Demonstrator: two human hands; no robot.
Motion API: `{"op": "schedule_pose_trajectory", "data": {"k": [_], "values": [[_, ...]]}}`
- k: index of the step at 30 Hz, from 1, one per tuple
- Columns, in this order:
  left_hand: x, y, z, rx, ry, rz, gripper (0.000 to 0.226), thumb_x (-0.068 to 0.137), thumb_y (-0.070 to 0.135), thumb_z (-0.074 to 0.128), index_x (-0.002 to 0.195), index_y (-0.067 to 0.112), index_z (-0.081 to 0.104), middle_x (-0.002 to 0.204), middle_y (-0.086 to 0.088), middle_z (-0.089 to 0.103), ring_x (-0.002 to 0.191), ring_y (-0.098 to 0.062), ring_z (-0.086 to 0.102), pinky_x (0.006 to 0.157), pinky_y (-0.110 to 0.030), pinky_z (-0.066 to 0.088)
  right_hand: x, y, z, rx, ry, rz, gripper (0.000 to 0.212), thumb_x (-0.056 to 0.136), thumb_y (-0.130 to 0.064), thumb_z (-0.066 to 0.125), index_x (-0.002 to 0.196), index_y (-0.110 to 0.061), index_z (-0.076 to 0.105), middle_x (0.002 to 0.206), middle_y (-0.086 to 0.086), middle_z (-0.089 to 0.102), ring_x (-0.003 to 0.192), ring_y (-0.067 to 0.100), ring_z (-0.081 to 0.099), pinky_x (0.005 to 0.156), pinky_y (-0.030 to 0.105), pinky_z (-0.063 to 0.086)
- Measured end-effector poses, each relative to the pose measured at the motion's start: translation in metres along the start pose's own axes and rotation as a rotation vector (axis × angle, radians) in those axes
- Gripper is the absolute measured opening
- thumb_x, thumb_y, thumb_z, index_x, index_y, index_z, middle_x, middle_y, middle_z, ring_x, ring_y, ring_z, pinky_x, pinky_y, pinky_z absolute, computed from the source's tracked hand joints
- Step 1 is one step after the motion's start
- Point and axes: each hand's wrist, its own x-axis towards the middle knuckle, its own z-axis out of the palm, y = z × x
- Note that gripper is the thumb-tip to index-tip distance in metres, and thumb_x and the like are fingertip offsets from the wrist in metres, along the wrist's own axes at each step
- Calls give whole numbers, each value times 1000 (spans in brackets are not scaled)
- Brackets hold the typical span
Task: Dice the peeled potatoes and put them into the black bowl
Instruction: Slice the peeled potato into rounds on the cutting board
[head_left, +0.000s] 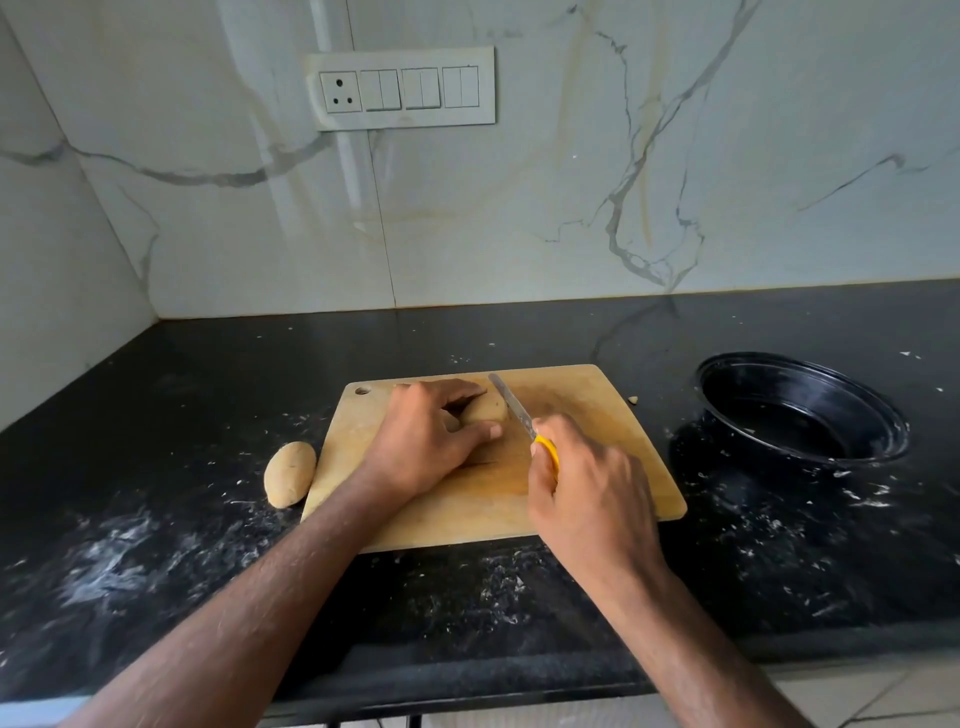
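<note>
The left hand (426, 441) arches over a peeled potato (487, 408) on the wooden cutting board (597, 415), fingers curled round it. The right hand (582, 483) grips a yellow-handled knife (519, 415), blade just beside the potato. A second potato (290, 474) lies off the board's left edge; the black bowl (802, 408) sits well apart on the table (156, 415), right

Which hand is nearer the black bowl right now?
Right. The right hand holds the knife on the board's bowl side; the left hand grips a potato farther from the black bowl.
</note>
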Motion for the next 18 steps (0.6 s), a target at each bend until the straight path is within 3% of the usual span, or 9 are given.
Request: {"op": "schedule_pose_trajectory", "data": {"k": [5, 9, 11, 13, 16, 18], "values": [[0, 1, -1, 26, 5, -13, 36, 76, 33, 87, 107, 15, 78, 95, 5, 77, 81, -10, 66, 80, -28, 52, -1, -1, -1, 10, -6, -9, 13, 85, -15, 72, 97, -16, 68, 58, -6, 63, 46, 5, 30, 51, 5, 5], [0, 0, 0, 63, -21, 6, 30, 78, 36, 83, 96, 13, 76, 85, -1, 74, 76, -21, 63, 74, -37, 50, -1, -1, 1, 9, 16, -17, 12, 86, -15, 71, 98, -16, 68, 59, -5, 64, 42, 13, 51, 49, 9, 8], [-1, 2, 0, 71, -16, 9, 31, 78, 35, 84, 100, 15, 76, 87, 4, 74, 76, -16, 63, 75, -33, 52, -1, -3, 1, -11, 22, -30, 13, 85, -15, 72, 98, -15, 68, 56, -4, 62, 41, 15, 53, 45, 15, 11], [-1, 3, -1, 72, -15, 13, 34, 78, 34, 84, 106, 17, 76, 89, 12, 72, 75, -7, 61, 73, -20, 50, -1, -3, 0, -21, 25, -20, 14, 84, -14, 73, 97, -15, 68, 56, -4, 62, 41, 16, 53, 44, 21, 16], [-2, 4, -1, 64, -17, 10, 36, 78, 32, 85, 110, 17, 75, 90, 14, 70, 72, 3, 58, 68, -3, 39, 1, -3, -1, 6, 25, -4, 15, 83, -14, 74, 96, -15, 68, 55, -5, 61, 39, 12, 43, 47, 10, 6], [-3, 4, -1, 62, -11, 17, 36, 78, 30, 85, 110, 16, 75, 93, 10, 73, 70, 8, 56, 67, 1, 37, 0, -3, 1, 13, 18, -9, 14, 84, -14, 74, 97, -16, 67, 55, -6, 61, 40, 10, 38, 45, 15, 11]]}}
